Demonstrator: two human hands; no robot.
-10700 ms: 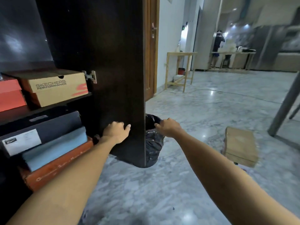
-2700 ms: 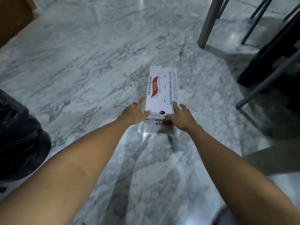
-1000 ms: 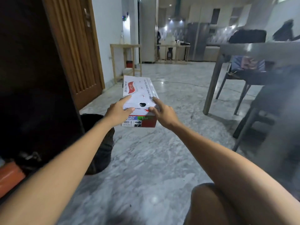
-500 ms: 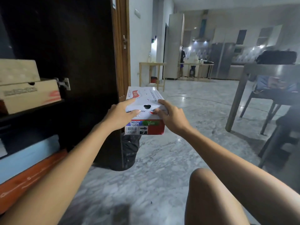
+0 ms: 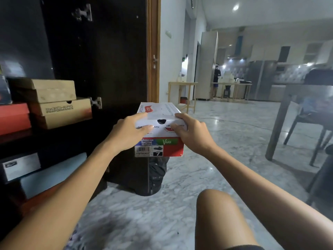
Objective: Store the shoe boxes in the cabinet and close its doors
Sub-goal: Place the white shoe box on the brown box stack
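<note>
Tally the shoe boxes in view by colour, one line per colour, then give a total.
White, held in the left hand and right hand: 1
Tan cardboard, stacked on the upper shelf: 2
Red or orange: 2
Light blue: 1
Dark with a white label: 1
Total: 7 clearly visible; the cabinet's left edge is cut off.

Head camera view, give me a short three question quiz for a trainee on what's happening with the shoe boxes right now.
1. True or false: the white shoe box is held by both the left hand and the right hand.
2. The two brown boxes sit: A) on the floor B) on a cabinet shelf C) on the table.
3. Fill in: the dark cabinet door stands ____.

Key: 1 true. 2 B. 3 open.
</note>
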